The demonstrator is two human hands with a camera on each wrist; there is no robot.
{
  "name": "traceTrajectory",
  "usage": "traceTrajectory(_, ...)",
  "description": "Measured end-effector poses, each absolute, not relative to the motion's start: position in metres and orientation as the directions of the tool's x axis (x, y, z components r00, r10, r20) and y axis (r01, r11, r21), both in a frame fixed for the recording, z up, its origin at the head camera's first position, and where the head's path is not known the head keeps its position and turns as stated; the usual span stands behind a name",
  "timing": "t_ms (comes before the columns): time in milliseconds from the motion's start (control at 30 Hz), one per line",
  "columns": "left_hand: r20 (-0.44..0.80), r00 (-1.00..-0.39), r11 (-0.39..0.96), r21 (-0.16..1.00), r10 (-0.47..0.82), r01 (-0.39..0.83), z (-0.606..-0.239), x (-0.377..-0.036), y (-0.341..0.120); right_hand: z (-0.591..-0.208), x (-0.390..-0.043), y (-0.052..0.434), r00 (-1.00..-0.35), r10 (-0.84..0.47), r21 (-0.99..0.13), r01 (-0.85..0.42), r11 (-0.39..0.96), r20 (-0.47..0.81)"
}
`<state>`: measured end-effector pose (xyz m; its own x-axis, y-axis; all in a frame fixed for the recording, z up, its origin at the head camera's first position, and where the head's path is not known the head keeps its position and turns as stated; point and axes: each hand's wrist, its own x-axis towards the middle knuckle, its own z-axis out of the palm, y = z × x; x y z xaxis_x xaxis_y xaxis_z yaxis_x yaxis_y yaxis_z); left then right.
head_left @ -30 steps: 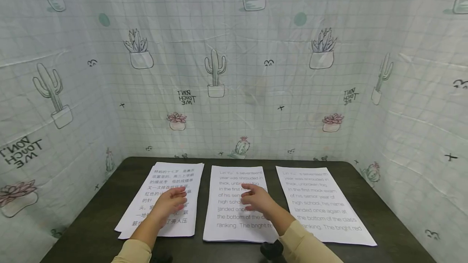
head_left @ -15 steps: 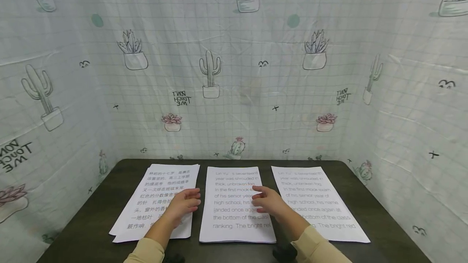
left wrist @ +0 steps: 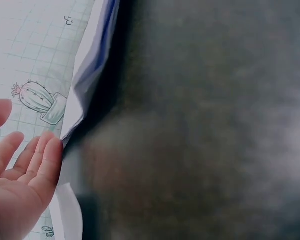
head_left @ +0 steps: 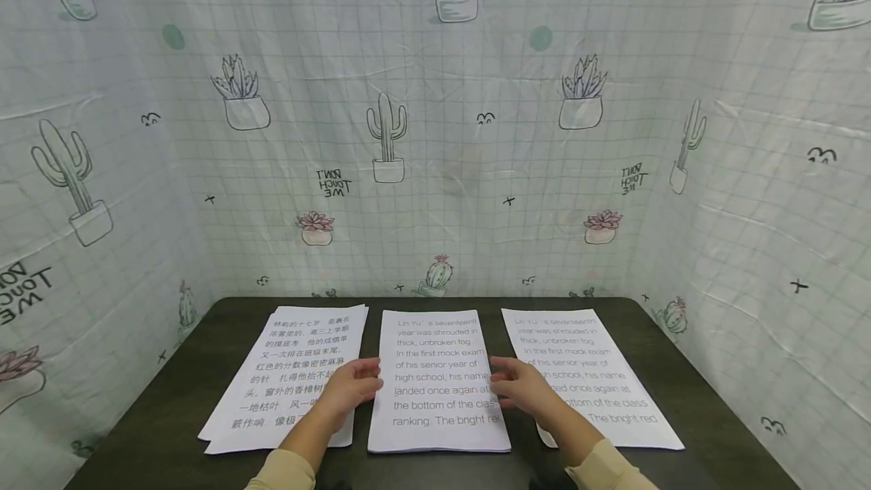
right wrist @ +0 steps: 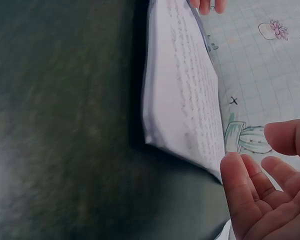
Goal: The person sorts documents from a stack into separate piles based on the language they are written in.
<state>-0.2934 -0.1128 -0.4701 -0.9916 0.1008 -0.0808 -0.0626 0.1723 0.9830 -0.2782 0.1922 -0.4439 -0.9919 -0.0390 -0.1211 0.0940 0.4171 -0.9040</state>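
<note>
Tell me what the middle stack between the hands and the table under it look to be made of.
Middle stack: white printer paper, matte, going by the thin layered sheet edges and black printed text. Table: dark, dull, faintly mottled top, perhaps laminate or painted wood; the pictures leave it open. The left hand and right hand flank the stack.

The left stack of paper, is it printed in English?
No, the left stack carries Chinese characters; English text is on the middle stack.
</note>
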Motion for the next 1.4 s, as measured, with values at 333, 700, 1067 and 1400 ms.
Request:
traceTrajectory(333,-0.075,-0.995,0.219,0.974,0.070,-0.058,-0.474,-0.287,-0.114,-0.456,-0.271,0.202,-0.987,-0.001,-0.893,0.145,0.426,-0.160)
traceTrajectory(700,-0.100,-0.993,0.312,0.947,0.068,-0.074,-0.473,-0.278,-0.114,-0.467,-0.266,0.204,-0.981,0.008,-0.866,0.173,0.469,-0.192)
traceTrajectory(1067,-0.065,-0.998,0.400,0.915,0.017,-0.052,-0.477,-0.271,-0.111,-0.471,-0.258,0.196,-0.984,0.015,-0.850,0.163,0.501,-0.180)
traceTrajectory(1400,-0.040,-0.999,0.436,0.899,-0.003,-0.037,-0.477,-0.271,-0.111,-0.470,-0.255,0.193,-0.985,0.014,-0.853,0.156,0.498,-0.172)
